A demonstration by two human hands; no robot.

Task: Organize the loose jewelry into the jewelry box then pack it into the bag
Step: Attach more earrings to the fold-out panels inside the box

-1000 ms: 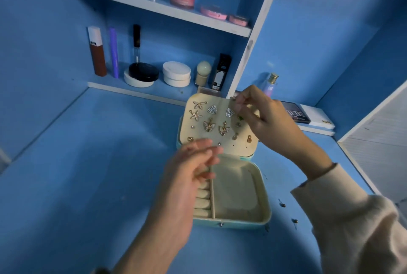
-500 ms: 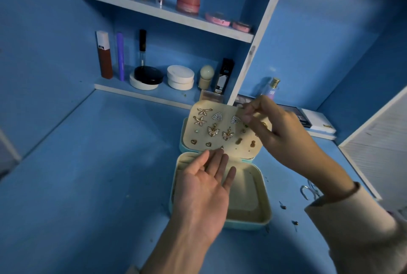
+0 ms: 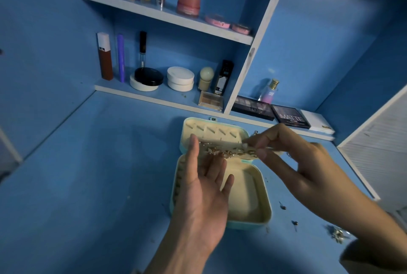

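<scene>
A teal jewelry box point(image 3: 262, 187) with a cream lining lies open on the blue desk. Its lid point(image 3: 209, 129) shows a row of cream hooks. A cream earring panel point(image 3: 231, 152) carrying several gold earrings is folded down nearly flat over the hinge. My right hand point(image 3: 293, 163) pinches the panel's right edge. My left hand point(image 3: 202, 194) is held palm up over the box's left side, fingers straight, fingertips under the panel. Loose studs point(image 3: 283, 206) and a sparkly piece point(image 3: 337, 234) lie on the desk right of the box. No bag is in view.
Behind the box, a low shelf point(image 3: 154, 95) holds cosmetics: round compacts point(image 3: 180, 78), tubes, a palette. Dark eyeshadow palettes point(image 3: 288, 116) and a white box lie at the back right. An upper shelf carries bottles and jars. A white slatted panel point(image 3: 378, 152) stands at the right.
The earring panel has swung down from upright to almost flat, exposing the lid's hooks. My right hand lowered with it. My left hand turned palm up and reached under the panel.
</scene>
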